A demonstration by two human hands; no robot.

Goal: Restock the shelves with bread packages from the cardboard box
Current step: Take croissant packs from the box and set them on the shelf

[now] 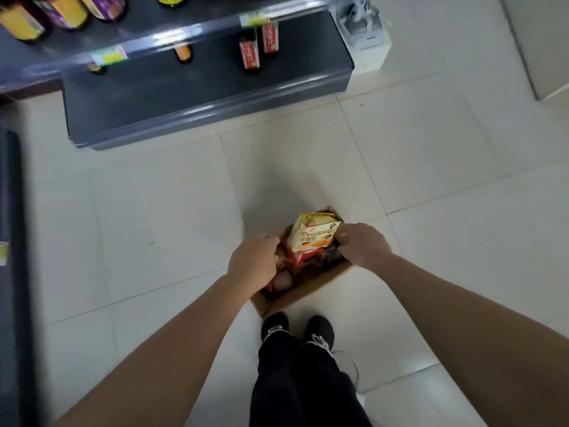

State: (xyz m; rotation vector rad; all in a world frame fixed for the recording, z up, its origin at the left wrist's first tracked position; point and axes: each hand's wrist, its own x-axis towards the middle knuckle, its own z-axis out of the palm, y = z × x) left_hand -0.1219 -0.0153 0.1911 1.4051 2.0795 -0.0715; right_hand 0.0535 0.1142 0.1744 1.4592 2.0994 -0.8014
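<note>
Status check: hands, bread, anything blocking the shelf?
Right hand gripping yellow croissant pack over cardboard box. Left hand down among red packs. Bottom shelf mostly bare, path unobstructed.

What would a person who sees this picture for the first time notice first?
First the yellow croissant package, held by the right hand above the open cardboard box on the floor, while the left hand reaches into the box. Then the dark shelf at upper left, with few bottles on it.
</note>
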